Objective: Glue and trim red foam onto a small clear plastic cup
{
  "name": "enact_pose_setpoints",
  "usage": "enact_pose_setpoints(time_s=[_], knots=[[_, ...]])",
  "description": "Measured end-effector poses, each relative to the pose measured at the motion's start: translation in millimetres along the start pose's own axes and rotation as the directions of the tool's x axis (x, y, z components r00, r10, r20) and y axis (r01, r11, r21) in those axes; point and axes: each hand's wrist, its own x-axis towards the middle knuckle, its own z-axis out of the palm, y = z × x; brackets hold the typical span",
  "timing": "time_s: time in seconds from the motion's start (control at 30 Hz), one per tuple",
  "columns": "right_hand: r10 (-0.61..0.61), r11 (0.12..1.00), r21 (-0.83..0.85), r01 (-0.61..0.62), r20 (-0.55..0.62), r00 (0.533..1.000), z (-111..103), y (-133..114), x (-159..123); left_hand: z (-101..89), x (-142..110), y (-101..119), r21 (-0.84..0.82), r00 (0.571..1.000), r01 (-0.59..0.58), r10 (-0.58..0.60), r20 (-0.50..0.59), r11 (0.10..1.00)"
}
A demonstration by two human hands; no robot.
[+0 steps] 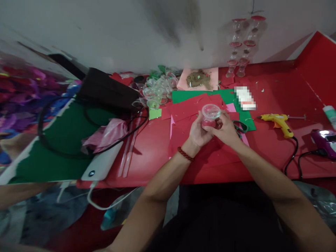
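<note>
Clear plastic cup [211, 111] held btwn both hands, above red sheets [215, 152]

Cup is up off the red sheets, over their upper R part, mouth tipped twd the camera. Lower part looks reddish; can't tell if that's the cup itself or color showing thru. L hand [198, 131] is curled round the cup's L side, beaded bracelet [186, 154] on that wrist. R hand [227, 129] grips the R side, thumb across the lower front. Both grips narrow, closed on the cup.

Rel. to red sheets: green sheet [186, 95] sticks out behind & to the R. Dark loop handles [246, 128], prob. scissors, at the R edge, just beside the R hand. Pixelated white item [245, 98] behind R. Yellow glue gun [282, 122] w/ clear stick in its back lies to the R; purple device [325, 143] w/ blk cord farther R.

Behind the red sheets: pink sheet [185, 84] w/ brown heap [198, 80] on it. Pile of clear cups [160, 87] behind L; strung cups [235, 52] hang on the wall, behind R. To the L: two clear sticks [128, 150], then white power bank [103, 161] w/ cable plugged in, crumpled pink wrap [112, 134] by it.
</note>
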Motion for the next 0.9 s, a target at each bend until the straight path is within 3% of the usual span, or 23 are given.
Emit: enact_pose_setpoints(time_s=[0.1, 0.2, 0.37, 0.57, 0.9], knots=[[-0.043, 0.998, -0.044, 0.040, -0.068, 0.997, -6.0, -7.4, 1.0, -1.0, 0.2, -0.5, 0.142, 0.996, -0.086, 0.082, 0.036, 0.986], [-0.012, 0.999, -0.046, 0.008, -0.097, 0.995, -13.7, -13.3, 3.3, -0.8, -4.0, 1.7, 0.231, 0.987, -0.151, 0.133, 0.092, 0.961], [-0.061, 0.995, -0.094, 0.044, -0.189, 0.980, -22.1, -12.2, 8.1, 0.8, -14.7, 7.2, 0.259, 0.988, -0.116, 0.086, 0.125, 0.959], [-0.149, 0.954, -0.271, 0.127, -0.062, 0.987, -22.5, -6.1, 7.4, -3.4, -13.7, 19.6, 0.223, 0.996, -0.009, -0.012, 0.092, 0.975], [-0.162, 0.912, -0.387, 0.139, -0.029, 0.986, -19.8, -2.6, 5.5, -9.8, -10.5, 24.8, 0.231, 0.992, -0.010, -0.020, 0.125, 0.973]])
